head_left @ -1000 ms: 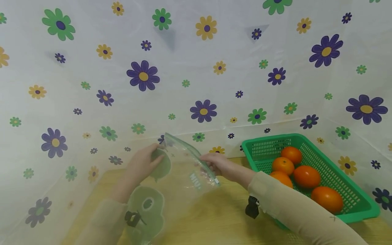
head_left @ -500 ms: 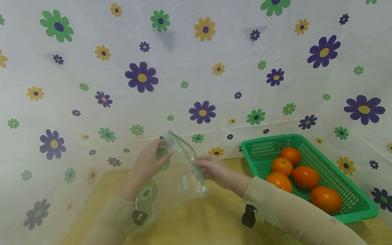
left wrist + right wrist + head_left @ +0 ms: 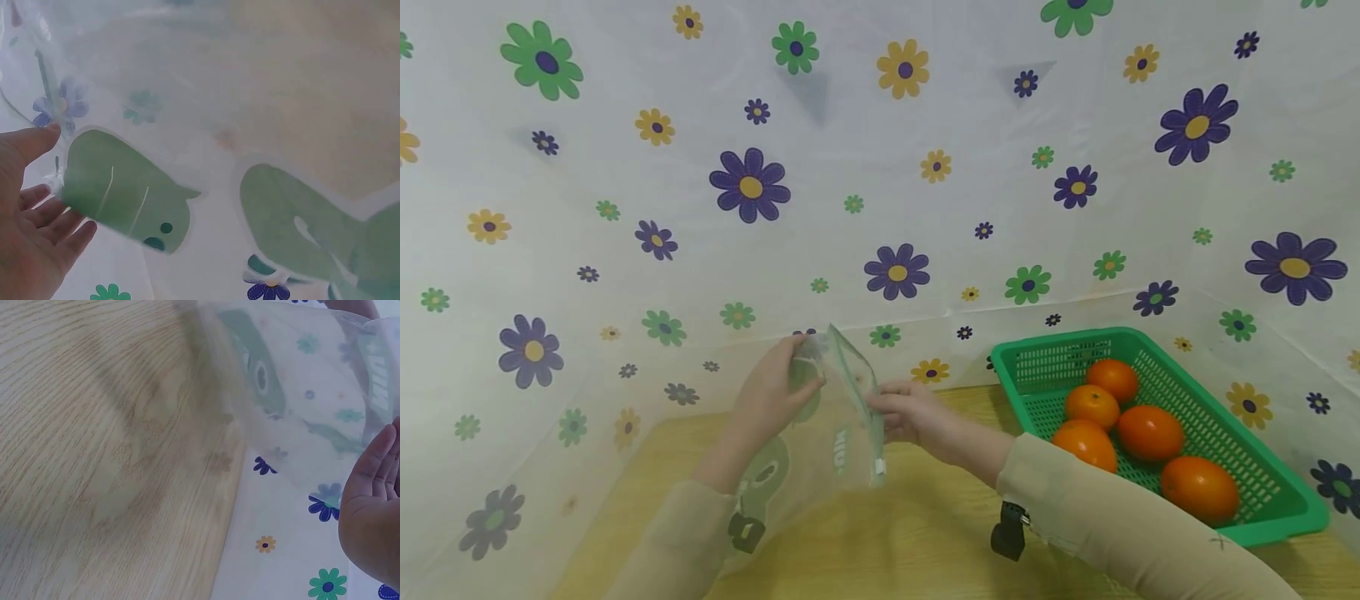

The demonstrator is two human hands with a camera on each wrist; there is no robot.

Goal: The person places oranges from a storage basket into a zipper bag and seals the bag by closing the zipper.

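A clear zip bag [image 3: 820,483] with green cartoon prints hangs above the table in front of me. My left hand [image 3: 771,400] pinches its left side near the top, thumb and fingers apart on the two faces. At the green-edged mouth, my right hand [image 3: 917,417] grips the zip edge between thumb and fingers. A white slider [image 3: 880,467] sits at the lower end of that edge. In the left wrist view, the bag's green print [image 3: 125,187] lies beside the left fingers. The right wrist view shows the right hand [image 3: 375,506] at the bag's lettered part. I see nothing inside the bag.
A green plastic basket [image 3: 1277,529] stands at the right, holding several oranges [image 3: 1150,433]. My right forearm passes in front of its near left corner. The wooden table [image 3: 925,533] ends at a white flower-printed sheet [image 3: 835,242] behind and on both sides.
The right hand has drawn the zip edge leftward, and the left hand has shifted slightly right. The bag's mouth now stands steeper, bowed apart. Basket and oranges stay put.
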